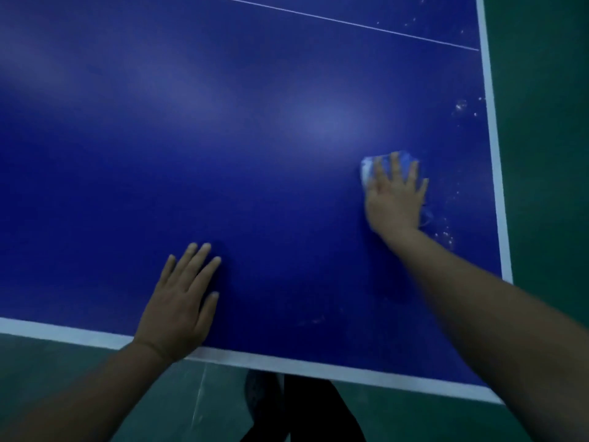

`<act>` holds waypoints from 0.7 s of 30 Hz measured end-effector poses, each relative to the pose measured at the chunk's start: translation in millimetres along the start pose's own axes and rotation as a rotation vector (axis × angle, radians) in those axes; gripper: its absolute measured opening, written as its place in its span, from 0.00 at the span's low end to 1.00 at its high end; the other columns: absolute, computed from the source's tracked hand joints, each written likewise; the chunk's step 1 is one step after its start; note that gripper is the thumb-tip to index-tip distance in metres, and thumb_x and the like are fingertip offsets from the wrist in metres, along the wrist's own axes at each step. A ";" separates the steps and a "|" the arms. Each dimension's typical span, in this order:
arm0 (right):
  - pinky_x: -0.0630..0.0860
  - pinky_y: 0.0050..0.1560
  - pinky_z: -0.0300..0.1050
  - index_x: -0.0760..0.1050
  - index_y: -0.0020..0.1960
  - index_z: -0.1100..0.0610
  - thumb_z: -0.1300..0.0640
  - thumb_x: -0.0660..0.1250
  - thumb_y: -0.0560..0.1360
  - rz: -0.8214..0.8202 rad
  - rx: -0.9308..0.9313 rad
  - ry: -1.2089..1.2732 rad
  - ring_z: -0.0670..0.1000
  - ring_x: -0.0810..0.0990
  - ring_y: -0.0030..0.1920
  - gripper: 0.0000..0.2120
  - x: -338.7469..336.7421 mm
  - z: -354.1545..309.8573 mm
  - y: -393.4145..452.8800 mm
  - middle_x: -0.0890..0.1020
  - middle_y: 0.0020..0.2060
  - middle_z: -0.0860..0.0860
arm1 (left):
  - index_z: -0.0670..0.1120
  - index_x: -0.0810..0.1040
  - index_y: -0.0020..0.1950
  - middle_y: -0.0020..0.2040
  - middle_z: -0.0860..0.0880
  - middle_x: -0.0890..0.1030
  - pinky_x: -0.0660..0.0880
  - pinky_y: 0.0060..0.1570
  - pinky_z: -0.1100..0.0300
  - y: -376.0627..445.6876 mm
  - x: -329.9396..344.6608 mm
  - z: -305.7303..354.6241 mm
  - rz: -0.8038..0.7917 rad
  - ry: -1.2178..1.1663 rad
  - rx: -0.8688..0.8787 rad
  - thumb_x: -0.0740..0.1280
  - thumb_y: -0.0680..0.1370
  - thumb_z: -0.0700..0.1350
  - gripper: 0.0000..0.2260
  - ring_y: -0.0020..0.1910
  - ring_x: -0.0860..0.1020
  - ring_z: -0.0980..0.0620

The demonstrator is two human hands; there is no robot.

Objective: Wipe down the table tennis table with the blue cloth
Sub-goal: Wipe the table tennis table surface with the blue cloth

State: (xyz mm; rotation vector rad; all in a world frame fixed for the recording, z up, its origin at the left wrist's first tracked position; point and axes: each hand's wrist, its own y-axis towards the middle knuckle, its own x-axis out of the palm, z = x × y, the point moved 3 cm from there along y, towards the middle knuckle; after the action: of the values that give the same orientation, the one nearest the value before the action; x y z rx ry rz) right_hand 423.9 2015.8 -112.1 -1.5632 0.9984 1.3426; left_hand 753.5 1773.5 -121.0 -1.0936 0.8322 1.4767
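Blue cloth (387, 164), bunched into a soft wad, lay on the right side of the table tennis counter (255, 154), near its white side line (492, 154), pinned flat beneath the person's right hand (395, 199). That hand's grip was open: the fingers were spread straight across the cloth, pressing down, not curled round it. The left hand (181, 301) rested palm down near the front edge, fingers straight and holding nothing, apparently as a brace for the reach.

Pale specks and smears (460, 106) showed along the right margin, above and below the cloth, so that strip looked not yet wiped.

The cloth appeared light, limp and easily crumpled; it would likely slide readily over the smooth, slightly glossy surface and could roll or slip out from under the fingers if pressed unevenly. Keeping the palm and fingers centred over the wad seemed the sound way to hold it, with even downward pressure. Green floor (541, 122) showed beyond the counter's edges.
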 end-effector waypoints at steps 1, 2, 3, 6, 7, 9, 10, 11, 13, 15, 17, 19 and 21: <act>0.49 0.75 0.72 0.55 0.81 0.49 0.51 0.50 0.83 0.020 -0.125 -0.036 0.66 0.49 0.79 0.26 5.3 -26.7 -21.2 0.53 0.81 0.52 | 0.42 0.68 0.76 0.79 0.44 0.63 0.48 0.78 0.42 -7.7 2.2 -0.4 -0.007 0.029 -0.037 0.53 0.82 0.53 0.26 0.80 0.56 0.45; 0.54 0.73 0.73 0.60 0.80 0.50 0.51 0.53 0.81 0.033 -0.292 -0.040 0.68 0.54 0.78 0.27 12.1 -52.5 -49.4 0.58 0.80 0.54 | 0.42 0.68 0.77 0.79 0.44 0.63 0.47 0.78 0.41 -13.7 4.2 -0.8 -0.017 0.054 -0.067 0.53 0.82 0.53 0.26 0.80 0.55 0.45; 0.56 0.72 0.73 0.64 0.78 0.50 0.50 0.55 0.80 0.027 -0.471 -0.032 0.67 0.57 0.77 0.26 19.8 -73.0 -82.1 0.62 0.79 0.54 | 0.43 0.67 0.77 0.79 0.44 0.63 0.46 0.78 0.40 -18.2 5.7 -0.8 -0.026 0.072 -0.083 0.52 0.81 0.53 0.27 0.81 0.55 0.45; 0.50 0.76 0.66 0.63 0.78 0.45 0.45 0.53 0.83 -0.128 -1.014 -0.083 0.62 0.55 0.79 0.24 26.8 -83.9 -147.9 0.61 0.79 0.49 | 0.43 0.67 0.77 0.79 0.44 0.63 0.45 0.78 0.41 -20.7 8.0 -1.4 -0.034 0.079 -0.079 0.51 0.82 0.54 0.27 0.81 0.54 0.45; 0.51 0.76 0.66 0.64 0.77 0.45 0.44 0.53 0.83 -0.146 -1.119 -0.122 0.62 0.57 0.79 0.24 26.4 -74.8 -143.2 0.62 0.79 0.49 | 0.43 0.67 0.77 0.80 0.44 0.62 0.46 0.78 0.42 -20.9 8.6 -1.8 -0.034 0.076 -0.073 0.51 0.82 0.54 0.27 0.81 0.54 0.45; 0.59 0.71 0.71 0.67 0.76 0.48 0.44 0.54 0.82 -0.077 -1.054 -0.209 0.66 0.63 0.76 0.24 23.6 -62.4 -107.0 0.66 0.77 0.52 | 0.43 0.66 0.78 0.80 0.43 0.62 0.47 0.78 0.42 -19.3 9.2 -3.5 -0.018 0.071 -0.066 0.50 0.82 0.54 0.27 0.81 0.53 0.44; 0.61 0.70 0.73 0.66 0.76 0.49 0.44 0.52 0.82 -0.026 -0.900 -0.182 0.67 0.63 0.75 0.25 20.0 -60.3 -83.4 0.66 0.77 0.53 | 0.43 0.66 0.78 0.80 0.43 0.62 0.47 0.78 0.42 -18.5 9.5 -4.3 -0.010 0.068 -0.061 0.50 0.82 0.54 0.27 0.81 0.53 0.44; 0.59 0.71 0.73 0.64 0.78 0.48 0.43 0.49 0.82 -0.010 -0.710 -0.135 0.66 0.59 0.77 0.26 14.8 -61.3 -62.7 0.63 0.79 0.53 | 0.43 0.66 0.78 0.80 0.43 0.62 0.47 0.78 0.42 -18.0 10.0 -4.6 -0.002 0.064 -0.055 0.50 0.82 0.54 0.27 0.81 0.54 0.44; 0.47 0.77 0.68 0.56 0.80 0.45 0.44 0.44 0.84 -0.012 -0.417 -0.029 0.61 0.48 0.80 0.25 10.0 -78.2 -40.7 0.54 0.81 0.49 | 0.43 0.65 0.78 0.80 0.43 0.62 0.46 0.78 0.43 -19.6 10.5 -4.9 0.014 0.046 -0.060 0.50 0.82 0.53 0.26 0.81 0.53 0.45; 0.45 0.77 0.67 0.55 0.81 0.45 0.46 0.47 0.85 -0.041 -0.437 -0.049 0.62 0.46 0.80 0.25 15.6 -111.5 -43.9 0.53 0.81 0.49 | 0.43 0.64 0.78 0.80 0.44 0.62 0.44 0.79 0.46 -20.8 10.0 -6.0 0.033 0.001 -0.073 0.50 0.82 0.53 0.27 0.81 0.53 0.46; 0.51 0.74 0.72 0.61 0.79 0.47 0.47 0.51 0.82 -0.053 -0.817 -0.126 0.66 0.52 0.79 0.25 23.2 -136.6 -75.6 0.58 0.80 0.52 | 0.41 0.64 0.78 0.79 0.44 0.63 0.44 0.79 0.48 -22.0 9.4 -7.1 0.049 -0.040 -0.070 0.50 0.82 0.52 0.27 0.81 0.54 0.47; 0.49 0.75 0.71 0.63 0.78 0.46 0.45 0.53 0.81 -0.149 -1.323 -0.269 0.65 0.52 0.79 0.26 32.1 -125.2 -129.8 0.59 0.80 0.51 | 0.41 0.65 0.78 0.79 0.44 0.64 0.45 0.79 0.47 -22.5 9.4 -8.8 0.058 -0.043 -0.064 0.50 0.82 0.52 0.27 0.80 0.55 0.46; 0.45 0.77 0.68 0.61 0.79 0.43 0.45 0.56 0.82 -0.287 -1.623 -0.298 0.60 0.49 0.80 0.25 25.7 -88.8 -162.9 0.58 0.80 0.47 | 0.41 0.66 0.78 0.79 0.44 0.63 0.45 0.79 0.47 -21.0 11.0 -9.9 0.047 -0.037 -0.060 0.49 0.82 0.52 0.27 0.80 0.55 0.46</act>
State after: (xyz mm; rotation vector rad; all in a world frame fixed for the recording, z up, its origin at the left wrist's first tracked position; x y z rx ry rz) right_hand 608.9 1987.1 -115.1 -2.2517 -0.8189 2.1851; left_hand 775.9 1772.1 -133.4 -1.0939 0.7972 1.5656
